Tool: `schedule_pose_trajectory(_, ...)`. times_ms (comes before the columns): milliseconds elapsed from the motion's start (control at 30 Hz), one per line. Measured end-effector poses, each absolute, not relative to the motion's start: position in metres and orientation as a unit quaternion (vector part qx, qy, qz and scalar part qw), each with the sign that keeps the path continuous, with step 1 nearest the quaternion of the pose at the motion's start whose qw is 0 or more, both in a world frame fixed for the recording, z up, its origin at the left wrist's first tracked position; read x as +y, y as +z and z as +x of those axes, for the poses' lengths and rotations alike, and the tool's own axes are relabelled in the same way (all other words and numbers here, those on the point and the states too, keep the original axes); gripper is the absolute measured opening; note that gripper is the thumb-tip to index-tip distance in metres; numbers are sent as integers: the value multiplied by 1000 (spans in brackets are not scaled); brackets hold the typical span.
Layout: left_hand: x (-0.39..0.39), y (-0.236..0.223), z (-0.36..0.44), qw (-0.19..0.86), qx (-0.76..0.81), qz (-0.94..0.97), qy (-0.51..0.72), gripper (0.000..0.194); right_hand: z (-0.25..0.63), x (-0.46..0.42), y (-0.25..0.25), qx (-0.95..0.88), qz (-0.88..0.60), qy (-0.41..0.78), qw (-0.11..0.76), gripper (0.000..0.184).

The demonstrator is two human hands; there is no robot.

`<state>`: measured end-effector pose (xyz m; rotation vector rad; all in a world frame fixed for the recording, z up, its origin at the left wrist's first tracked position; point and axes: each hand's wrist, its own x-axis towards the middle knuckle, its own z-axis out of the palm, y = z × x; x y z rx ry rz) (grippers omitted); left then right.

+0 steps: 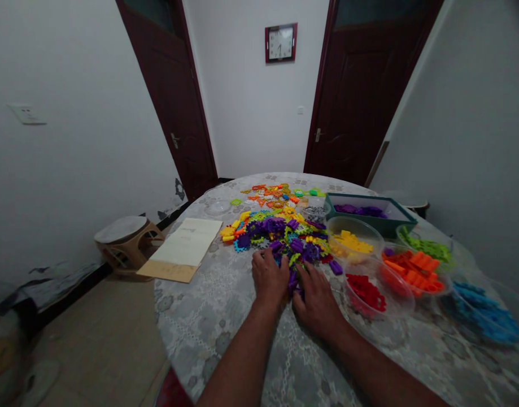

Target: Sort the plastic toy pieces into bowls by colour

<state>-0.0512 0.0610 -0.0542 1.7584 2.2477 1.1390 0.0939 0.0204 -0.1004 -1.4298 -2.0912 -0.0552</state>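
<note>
A mixed heap of plastic building pieces (271, 227), mostly purple with yellow, green and blue among them, lies in the middle of the table. At its near edge my left hand (270, 278) rests with fingers bent and apart, touching the pieces. My right hand (317, 297) sits just beside it, fingers spread over the near right of the heap. Several purple pieces (292, 280) lie between the two hands; neither hand is visibly closed around one. Some fingertips are hidden among the pieces. A loose purple piece (336, 267) lies right of the heap.
To the right stand clear tubs of yellow pieces (350, 243), red pieces (366, 291), orange pieces (417, 270), green pieces (426, 246) and blue pieces (483, 311). Behind them is a green box (395, 225) holding purple pieces. An open notebook (187, 243) lies left, near the table edge.
</note>
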Motion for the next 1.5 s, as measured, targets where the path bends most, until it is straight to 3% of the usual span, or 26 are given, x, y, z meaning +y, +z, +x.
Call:
schedule_pose_trajectory(100, 64, -54, -55, 62, 724, 565, 391, 46, 95, 20, -101, -787, -539, -20, 298, 62)
schedule_pose_trajectory(267, 61, -58, -52, 135, 681, 588, 416, 37, 95, 20, -99, -774, -550, -1, 314, 62)
schedule_pose_trajectory(467, 44, -64, -35, 159, 647, 609, 431, 41, 97, 19, -99, -768, -552, 16, 324, 57)
schedule_pose_trajectory(600, 41, -61, -36, 182, 645, 600, 437, 33, 95, 19, -98, -748, -567, 44, 342, 58)
schedule_pose_trajectory(1000, 42, -56, -38, 190, 631, 584, 474, 22, 88, 28, -76, -676, -574, 176, 427, 37)
schedule_pose_trajectory(1267, 42, -48, -39, 185, 601, 591, 505, 14, 91, 36, -75, -602, -575, 237, 500, 33)
schedule_pose_trajectory(1500, 43, -50, -37, 171, 595, 587, 522, 17, 97, 47, -79, -469, -546, 368, 589, 35)
